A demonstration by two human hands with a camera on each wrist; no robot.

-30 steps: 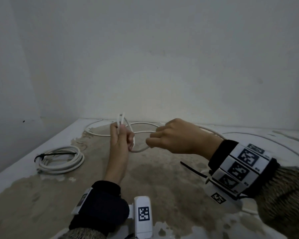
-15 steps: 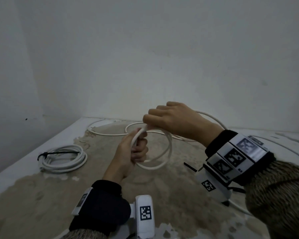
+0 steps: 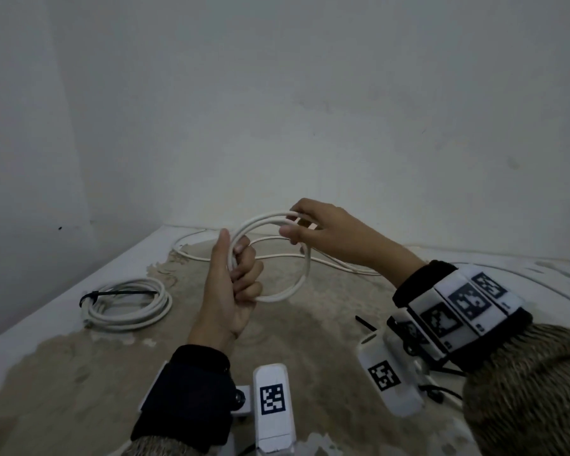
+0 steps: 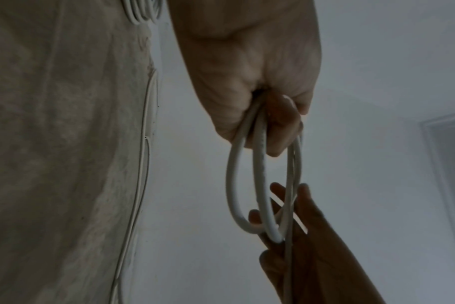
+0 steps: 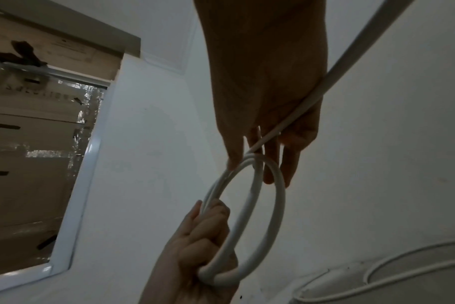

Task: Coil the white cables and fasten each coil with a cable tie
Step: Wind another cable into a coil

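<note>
A white cable [image 3: 305, 268] is wound into a few loops held up over the table. My left hand [image 3: 241, 261] grips the near side of the loops with curled fingers, thumb pointing straight up. My right hand [image 3: 293, 223] pinches the far top of the loops between thumb and fingers. In the left wrist view the loops [image 4: 260, 185] hang from my left hand [image 4: 268, 127]. In the right wrist view the cable's free length [image 5: 351, 51] runs across my right hand [image 5: 260, 160] into the loops. A finished coil [image 3: 129, 311] with a black cable tie [image 3: 122, 293] lies at the left.
The cable's loose tail [image 3: 343, 264] trails over the worn beige table [image 3: 79, 373] toward the back wall. More white cable [image 3: 556, 278] lies at the far right. A loose black cable tie [image 3: 364, 322] sticks out beside my right wrist.
My right hand has swung up and over, laying another turn onto the loops in my left hand. Both hands have risen, and the left thumb has lifted straight.
</note>
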